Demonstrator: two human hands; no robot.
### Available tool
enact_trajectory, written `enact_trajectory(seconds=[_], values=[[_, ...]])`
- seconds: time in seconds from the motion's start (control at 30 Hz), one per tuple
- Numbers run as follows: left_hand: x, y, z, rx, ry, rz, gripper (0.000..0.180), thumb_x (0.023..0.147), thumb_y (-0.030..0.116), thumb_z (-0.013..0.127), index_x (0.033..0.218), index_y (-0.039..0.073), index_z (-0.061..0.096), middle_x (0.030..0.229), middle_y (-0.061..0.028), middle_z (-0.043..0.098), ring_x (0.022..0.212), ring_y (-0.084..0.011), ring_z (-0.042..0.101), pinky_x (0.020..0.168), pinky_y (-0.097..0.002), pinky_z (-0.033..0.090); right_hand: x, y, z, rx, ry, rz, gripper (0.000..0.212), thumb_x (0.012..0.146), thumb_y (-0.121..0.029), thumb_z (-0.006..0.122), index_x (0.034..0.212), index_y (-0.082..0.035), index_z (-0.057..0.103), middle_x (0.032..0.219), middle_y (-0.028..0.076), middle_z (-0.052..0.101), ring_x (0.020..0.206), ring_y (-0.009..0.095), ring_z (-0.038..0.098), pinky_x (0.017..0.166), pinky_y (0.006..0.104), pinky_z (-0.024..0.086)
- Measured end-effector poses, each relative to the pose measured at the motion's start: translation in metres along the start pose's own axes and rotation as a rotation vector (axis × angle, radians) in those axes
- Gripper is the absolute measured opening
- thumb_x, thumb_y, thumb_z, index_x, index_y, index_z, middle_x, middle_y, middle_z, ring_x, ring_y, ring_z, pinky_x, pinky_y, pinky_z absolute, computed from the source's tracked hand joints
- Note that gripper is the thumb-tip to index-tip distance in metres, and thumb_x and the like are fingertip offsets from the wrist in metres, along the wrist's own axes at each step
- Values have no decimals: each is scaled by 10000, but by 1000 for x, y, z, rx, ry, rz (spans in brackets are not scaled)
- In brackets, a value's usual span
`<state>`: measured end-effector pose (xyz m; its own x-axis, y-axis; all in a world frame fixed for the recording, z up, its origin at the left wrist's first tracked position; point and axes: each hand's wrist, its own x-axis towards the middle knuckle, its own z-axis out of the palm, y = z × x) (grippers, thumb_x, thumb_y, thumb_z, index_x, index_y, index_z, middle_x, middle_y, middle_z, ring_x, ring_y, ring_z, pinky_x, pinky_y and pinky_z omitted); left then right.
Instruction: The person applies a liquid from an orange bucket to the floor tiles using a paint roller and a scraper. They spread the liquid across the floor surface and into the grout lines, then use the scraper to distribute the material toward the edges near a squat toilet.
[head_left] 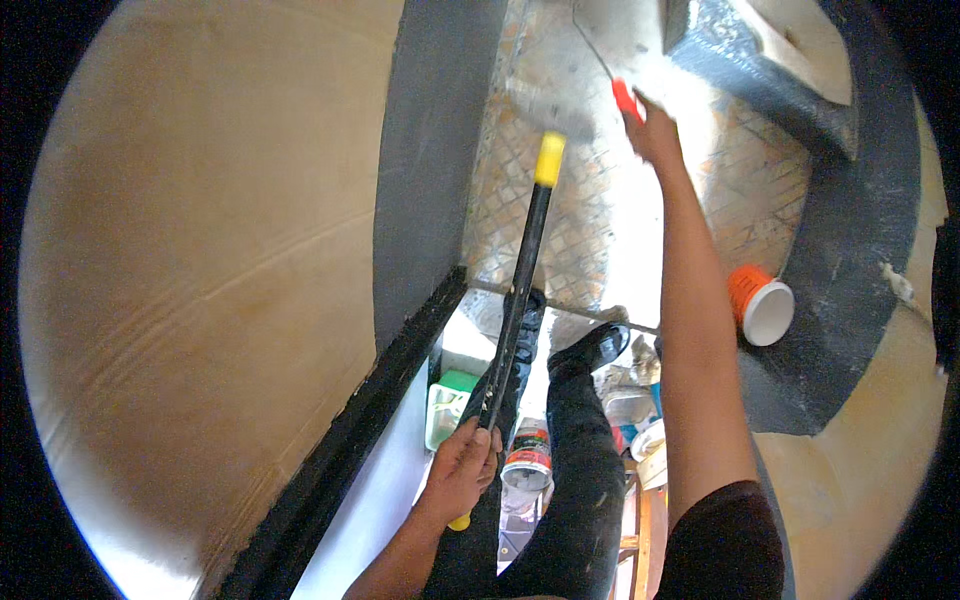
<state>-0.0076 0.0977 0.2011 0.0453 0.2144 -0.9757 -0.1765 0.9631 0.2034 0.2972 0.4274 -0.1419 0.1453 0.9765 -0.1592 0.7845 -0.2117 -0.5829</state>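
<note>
l hand (pixel 462 470) wrapped arnd blk pole (pixel 524 260) | r hand (pixel 654 132) gripping red-handled tool (pixel 623 92) | orange tub (pixel 746 287): contents unclear

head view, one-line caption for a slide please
Left hand grips a yellow-tipped black pole; right hand holds a red-handled tool.

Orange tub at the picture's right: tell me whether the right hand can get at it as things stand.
Probably not straight away: the right hand is taken up with the red-handled tool, though nothing visible seems to block the orange tub.
</note>
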Motion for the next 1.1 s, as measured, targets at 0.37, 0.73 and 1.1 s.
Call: enact_trajectory(seconds=[0.37, 0.73, 1.1], values=[[11, -122, -18, 10, 45, -112, 370, 1071, 491, 433, 985, 154, 559, 614, 35, 422, 477, -86, 393, 425, -249, 297, -433, -72, -120, 52, -344, 627, 473, 956, -173, 584, 1418, -70, 570, 992, 328, 676, 931, 435, 693, 794, 486, 532], [18, -140, -26, -359, 11, -283, 365, 1058, 509, 447, 957, 171, 542, 596, 59, 339, 468, -70, 327, 424, -229, 255, -60, -55, 10, 25, 3, 399, 493, 898, -55, 531, 1390, -71, 505, 1023, 284, 694, 959, 464, 678, 854, 538, 535], [18, -131, -25, -336, 96, -350, 403, 1020, 588, 481, 960, 198, 563, 596, 76, 367, 472, -52, 334, 423, -215, 249, -20, -58, -96, 269, 2, 373, 391, 951, -287, 545, 1160, 21, 664, 1043, 262, 711, 936, 409, 712, 859, 474, 551]])
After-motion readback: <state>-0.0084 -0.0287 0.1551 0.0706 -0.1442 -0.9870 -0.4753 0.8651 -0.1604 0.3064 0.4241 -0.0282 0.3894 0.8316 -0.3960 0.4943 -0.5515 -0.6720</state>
